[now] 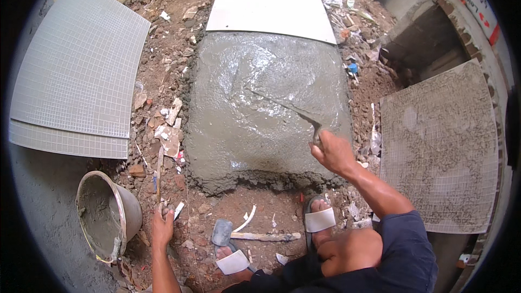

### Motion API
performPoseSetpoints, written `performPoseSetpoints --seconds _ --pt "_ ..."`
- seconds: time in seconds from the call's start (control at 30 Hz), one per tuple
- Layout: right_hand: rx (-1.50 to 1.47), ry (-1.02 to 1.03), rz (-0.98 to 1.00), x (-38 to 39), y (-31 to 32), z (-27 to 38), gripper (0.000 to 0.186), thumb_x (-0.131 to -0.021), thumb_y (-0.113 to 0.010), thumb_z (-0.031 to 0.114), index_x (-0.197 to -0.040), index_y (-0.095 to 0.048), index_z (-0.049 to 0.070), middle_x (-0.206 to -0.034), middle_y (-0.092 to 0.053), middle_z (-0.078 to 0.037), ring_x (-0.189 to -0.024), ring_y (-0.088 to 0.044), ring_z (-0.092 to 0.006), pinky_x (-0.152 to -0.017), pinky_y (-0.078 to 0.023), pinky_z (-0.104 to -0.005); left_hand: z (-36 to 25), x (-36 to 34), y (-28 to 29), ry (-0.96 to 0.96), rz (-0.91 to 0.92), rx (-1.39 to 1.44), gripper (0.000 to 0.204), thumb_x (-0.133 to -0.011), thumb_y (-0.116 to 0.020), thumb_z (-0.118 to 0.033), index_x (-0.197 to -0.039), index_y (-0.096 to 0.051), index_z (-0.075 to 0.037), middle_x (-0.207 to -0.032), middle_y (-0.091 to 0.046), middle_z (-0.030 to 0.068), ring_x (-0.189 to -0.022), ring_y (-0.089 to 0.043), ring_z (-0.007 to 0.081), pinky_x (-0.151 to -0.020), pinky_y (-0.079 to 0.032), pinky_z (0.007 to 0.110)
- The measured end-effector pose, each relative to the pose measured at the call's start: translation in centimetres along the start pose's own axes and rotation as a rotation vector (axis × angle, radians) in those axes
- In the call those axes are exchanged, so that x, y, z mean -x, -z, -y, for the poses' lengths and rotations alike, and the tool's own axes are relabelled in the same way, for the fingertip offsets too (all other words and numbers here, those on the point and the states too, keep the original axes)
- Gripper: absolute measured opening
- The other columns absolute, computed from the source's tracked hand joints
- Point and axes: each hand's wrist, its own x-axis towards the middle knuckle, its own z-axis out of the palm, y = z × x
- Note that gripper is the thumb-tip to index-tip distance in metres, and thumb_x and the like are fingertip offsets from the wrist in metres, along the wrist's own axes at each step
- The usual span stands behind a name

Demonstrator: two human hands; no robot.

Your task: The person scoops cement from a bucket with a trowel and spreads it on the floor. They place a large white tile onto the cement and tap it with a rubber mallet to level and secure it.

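My right hand [332, 152] is closed round the handle of a trowel [287, 106]. Its thin, mortar-smeared blade lies edge-on over a square bed of wet grey mortar [228, 141]. At the lower left, my left hand [162, 228] is closed on the lower end of a thin wooden stick [159, 176], which points away from me over the rubble. Beyond the mortar bed lies a large white tile [269, 5], its near edge meeting the wet mortar.
Left of me stand a mortar-coated bucket [133, 211] and stacked grid-backed tiles [81, 65]. A mallet [222, 233] lies by my sandalled feet. On the right leans a mortar-smeared tile [442, 149], near a brick-edged opening [423, 40]. Broken rubble [168, 65] surrounds the bed.
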Motion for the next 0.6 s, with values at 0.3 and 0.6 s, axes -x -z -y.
performPoseSetpoints --seconds 0.3,0.6 --pt "0.068 0.017 -0.025 0.3 -0.6 0.4 0.028 -0.088 -0.06 0.028 -0.094 -0.05 0.003 -0.077 -0.064 -0.022 -0.072 -0.063 -0.0435 -0.066 -0.049 -0.0525 -0.5 -5.8 -1.9 -0.116 -0.029 -0.171 0.061 -0.093 -0.058 -0.035 -0.136 -0.044 0.006 -0.131 -0.053 0.0279 -0.124 -0.049 0.0422 -0.105 -0.038 0.045" --pt "0.238 -0.004 0.039 -3.2 0.2 2.3 0.026 -0.089 -0.058 0.03 -0.091 -0.052 0.004 -0.079 -0.066 -0.022 -0.067 -0.064 -0.0415 -0.062 -0.049 -0.0513 -2.5 -18.9 -4.2 -0.268 -0.435 -0.32 0.061 -0.097 -0.049 -0.039 -0.143 -0.039 0.001 -0.148 -0.038 0.0216 -0.14 -0.03 0.0379 -0.114 -0.021 0.051"
